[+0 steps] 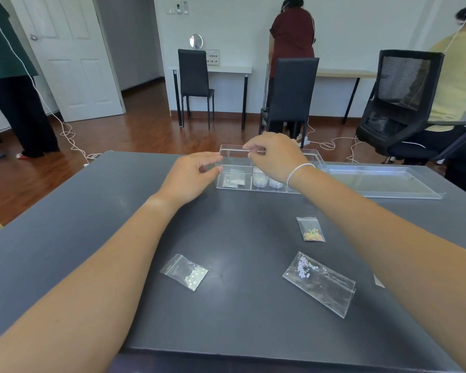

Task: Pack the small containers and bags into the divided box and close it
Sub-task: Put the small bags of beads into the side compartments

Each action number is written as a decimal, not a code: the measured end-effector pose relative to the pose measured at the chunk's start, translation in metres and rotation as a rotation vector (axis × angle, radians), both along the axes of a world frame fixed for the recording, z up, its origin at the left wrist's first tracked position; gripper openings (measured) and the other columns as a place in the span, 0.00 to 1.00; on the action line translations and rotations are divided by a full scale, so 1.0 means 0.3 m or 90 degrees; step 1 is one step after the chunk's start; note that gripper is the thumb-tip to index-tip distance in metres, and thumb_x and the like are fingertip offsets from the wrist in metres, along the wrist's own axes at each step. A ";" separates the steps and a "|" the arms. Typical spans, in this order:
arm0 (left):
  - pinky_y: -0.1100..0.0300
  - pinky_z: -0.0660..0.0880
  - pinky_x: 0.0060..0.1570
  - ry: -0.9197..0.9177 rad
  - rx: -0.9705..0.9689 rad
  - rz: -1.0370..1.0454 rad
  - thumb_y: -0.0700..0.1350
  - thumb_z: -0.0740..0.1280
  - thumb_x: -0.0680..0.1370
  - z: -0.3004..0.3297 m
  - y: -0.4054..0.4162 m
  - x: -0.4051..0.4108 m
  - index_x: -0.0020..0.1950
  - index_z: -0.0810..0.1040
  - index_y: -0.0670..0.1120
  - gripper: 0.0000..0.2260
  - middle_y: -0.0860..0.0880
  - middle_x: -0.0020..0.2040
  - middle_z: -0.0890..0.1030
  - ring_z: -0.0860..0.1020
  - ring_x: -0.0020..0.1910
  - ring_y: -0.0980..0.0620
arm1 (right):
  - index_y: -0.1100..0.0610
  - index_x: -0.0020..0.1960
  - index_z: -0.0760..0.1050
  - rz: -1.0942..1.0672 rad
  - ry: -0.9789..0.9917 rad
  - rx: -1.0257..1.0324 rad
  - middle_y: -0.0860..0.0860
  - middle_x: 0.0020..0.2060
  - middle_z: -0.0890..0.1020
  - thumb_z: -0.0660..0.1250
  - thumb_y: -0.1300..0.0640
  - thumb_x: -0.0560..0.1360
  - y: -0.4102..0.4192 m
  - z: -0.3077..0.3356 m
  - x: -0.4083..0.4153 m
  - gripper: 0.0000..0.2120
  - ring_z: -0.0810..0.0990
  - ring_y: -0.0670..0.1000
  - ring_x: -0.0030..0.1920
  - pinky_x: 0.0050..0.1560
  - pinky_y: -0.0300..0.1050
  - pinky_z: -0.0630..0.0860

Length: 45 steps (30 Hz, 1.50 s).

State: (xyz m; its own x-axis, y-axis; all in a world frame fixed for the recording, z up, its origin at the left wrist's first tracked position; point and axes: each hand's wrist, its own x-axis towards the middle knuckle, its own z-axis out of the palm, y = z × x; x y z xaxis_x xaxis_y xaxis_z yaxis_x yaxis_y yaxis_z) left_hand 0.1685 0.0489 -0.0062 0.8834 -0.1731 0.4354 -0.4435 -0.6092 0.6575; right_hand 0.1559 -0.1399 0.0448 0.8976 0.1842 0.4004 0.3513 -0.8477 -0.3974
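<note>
Mid-packing: right hand [276, 154] grip pinching something unclear over divided box [234, 181], left hand [190, 175] spread beside it; next, three bags [318, 282] from bench [92, 238].

The divided box [264, 170] was set at the bench's [119, 224] far edge, its lid [382, 181] to the right, three bags [184, 271] laid nearer.

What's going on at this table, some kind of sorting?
A person is packing craft bits into a clear divided box. Both hands are at it: the left hand at its left end, the right hand over the middle. Three bags still lie on the table, and the lid sits alongside.
</note>
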 end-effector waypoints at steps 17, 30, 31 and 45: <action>0.66 0.65 0.51 0.051 -0.001 0.016 0.49 0.67 0.74 0.042 0.020 -0.140 0.58 0.78 0.52 0.13 0.54 0.57 0.79 0.75 0.51 0.49 | 0.50 0.53 0.79 -0.038 0.109 0.000 0.49 0.54 0.81 0.66 0.53 0.73 -0.244 -0.115 -0.340 0.10 0.76 0.51 0.55 0.62 0.53 0.70; 0.71 0.65 0.48 0.173 0.081 -0.067 0.52 0.69 0.72 0.089 0.127 -0.366 0.49 0.80 0.61 0.08 0.61 0.50 0.81 0.75 0.51 0.57 | 0.50 0.58 0.77 -0.058 0.194 -0.066 0.50 0.63 0.76 0.65 0.47 0.73 -0.226 -0.118 -0.395 0.15 0.73 0.55 0.62 0.66 0.53 0.69; 0.70 0.66 0.49 0.185 0.095 -0.080 0.52 0.69 0.72 0.087 0.134 -0.380 0.50 0.80 0.61 0.08 0.61 0.50 0.81 0.75 0.51 0.56 | 0.50 0.58 0.77 -0.057 0.194 -0.067 0.50 0.63 0.76 0.65 0.47 0.73 -0.224 -0.118 -0.396 0.15 0.73 0.55 0.62 0.66 0.52 0.69; 0.67 0.67 0.44 0.282 0.247 -0.119 0.49 0.73 0.68 0.092 0.169 -0.473 0.42 0.81 0.60 0.06 0.56 0.46 0.78 0.75 0.47 0.55 | 0.51 0.53 0.78 -0.044 0.184 -0.048 0.53 0.59 0.77 0.64 0.56 0.74 -0.166 -0.127 -0.399 0.09 0.75 0.57 0.58 0.61 0.53 0.71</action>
